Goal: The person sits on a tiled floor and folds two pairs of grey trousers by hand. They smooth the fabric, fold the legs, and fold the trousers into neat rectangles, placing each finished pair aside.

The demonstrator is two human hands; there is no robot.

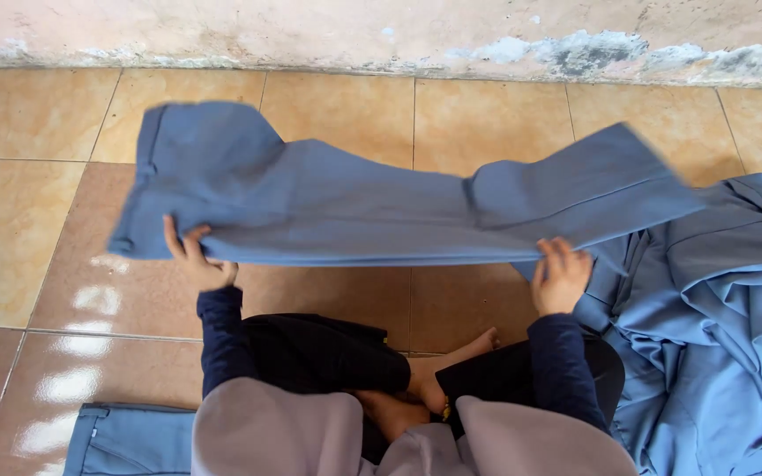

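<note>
A pair of blue trousers (346,207) is stretched out flat in the air over the tiled floor, waistband end at the left and leg end at the right. My left hand (194,256) grips the near edge at the waist end. My right hand (561,275) grips the near edge toward the leg end. Both arms are in dark blue sleeves. My legs are crossed below, in black cloth, with bare feet (451,357) showing.
A heap of blue garments (716,335) lies on the floor at my right. Another folded blue piece (130,439) lies at the lower left. A stained wall (381,35) runs along the far side of the beige tiled floor (19,229).
</note>
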